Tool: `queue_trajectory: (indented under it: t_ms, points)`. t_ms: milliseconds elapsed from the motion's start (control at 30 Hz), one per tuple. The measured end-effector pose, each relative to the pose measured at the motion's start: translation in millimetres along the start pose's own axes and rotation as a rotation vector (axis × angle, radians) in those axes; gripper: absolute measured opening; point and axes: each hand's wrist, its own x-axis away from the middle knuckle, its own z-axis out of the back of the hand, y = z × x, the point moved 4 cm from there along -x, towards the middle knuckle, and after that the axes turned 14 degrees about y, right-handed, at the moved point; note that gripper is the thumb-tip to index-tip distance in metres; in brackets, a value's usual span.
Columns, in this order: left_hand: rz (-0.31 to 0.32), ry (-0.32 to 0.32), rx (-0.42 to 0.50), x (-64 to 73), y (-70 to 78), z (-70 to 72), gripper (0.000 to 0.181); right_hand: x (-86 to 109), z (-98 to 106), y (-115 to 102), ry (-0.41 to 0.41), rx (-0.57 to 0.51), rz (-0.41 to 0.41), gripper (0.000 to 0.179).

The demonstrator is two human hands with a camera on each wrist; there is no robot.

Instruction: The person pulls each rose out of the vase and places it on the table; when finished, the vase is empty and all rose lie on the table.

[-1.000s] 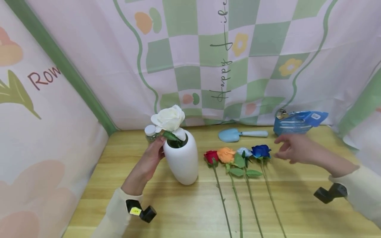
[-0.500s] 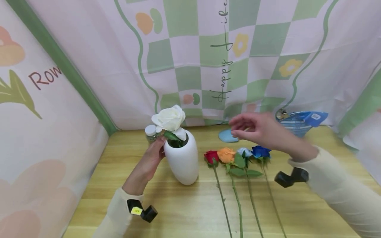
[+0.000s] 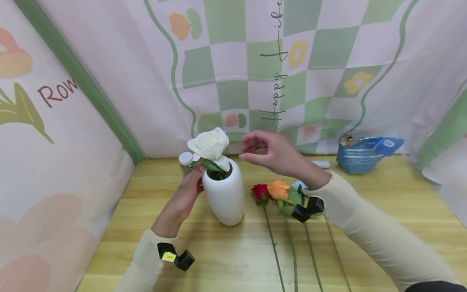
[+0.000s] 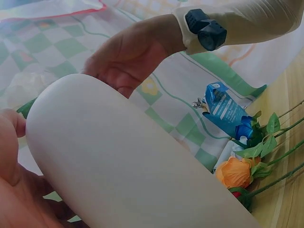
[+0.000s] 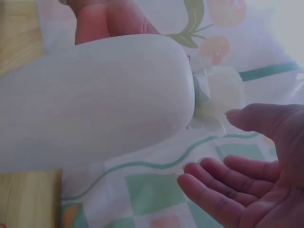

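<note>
A white vase (image 3: 226, 198) stands on the table, and its mouth holds a white rose (image 3: 209, 144) with a green leaf. At the vase's upper left side my left hand (image 3: 184, 196) grips it, thumb by the rim; part of the fingers is hidden behind the vase. My right hand (image 3: 281, 155) hovers to the right of the rose, fingers slightly bent, holding nothing. In the right wrist view, a gap separates those fingertips (image 5: 190, 183) from the white bloom (image 5: 225, 95).
Right of the vase lie a red rose (image 3: 260, 191), an orange rose (image 3: 278, 189) and a light blue rose (image 3: 299, 185). A dark blue rose (image 4: 244, 127) is partly hidden. Behind are a trowel handle (image 3: 321, 164), a blue bag (image 3: 359, 156) and a white-capped jar (image 3: 185, 158).
My right hand has swept left from beside the dark blue rose, over the trowel, to near the white rose. My left hand keeps its grip on the vase.
</note>
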Motion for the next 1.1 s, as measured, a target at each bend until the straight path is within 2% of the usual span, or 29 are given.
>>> queue_trajectory:
  t_ms: [233, 333, 500, 667, 767, 867, 1100]
  points:
    - [0.003, 0.006, 0.004, -1.0, -0.8, -1.4, 0.051, -13.8, -24, -2, -0.058, -0.138, -0.063, 0.065]
    - [0.009, 0.011, 0.016, -2.0, -2.0, -1.3, 0.051, -18.6, -34, -4, -0.090, -0.187, -0.080, 0.070]
    - [-0.001, 0.001, 0.004, -0.6, -0.2, -0.2, 0.053, -24.5, -47, -9, -0.137, -0.246, -0.065, 0.068]
    - [-0.005, 0.011, 0.010, -0.5, 0.7, -0.8, 0.051, -27.5, -55, -12, -0.159, -0.248, -0.059, 0.055]
    - [-0.004, 0.005, 0.014, -1.4, 1.4, -1.3, 0.050, -28.3, -57, -14, -0.138, -0.249, -0.077, 0.049]
    - [-0.003, -0.011, 0.003, -2.1, 2.9, -1.4, 0.049, -27.8, -58, -15, -0.079, -0.242, -0.102, 0.048]
    - [-0.012, -0.092, -0.014, -3.5, 3.2, 0.8, 0.054, -24.9, -54, -20, 0.063, -0.268, -0.116, 0.045]
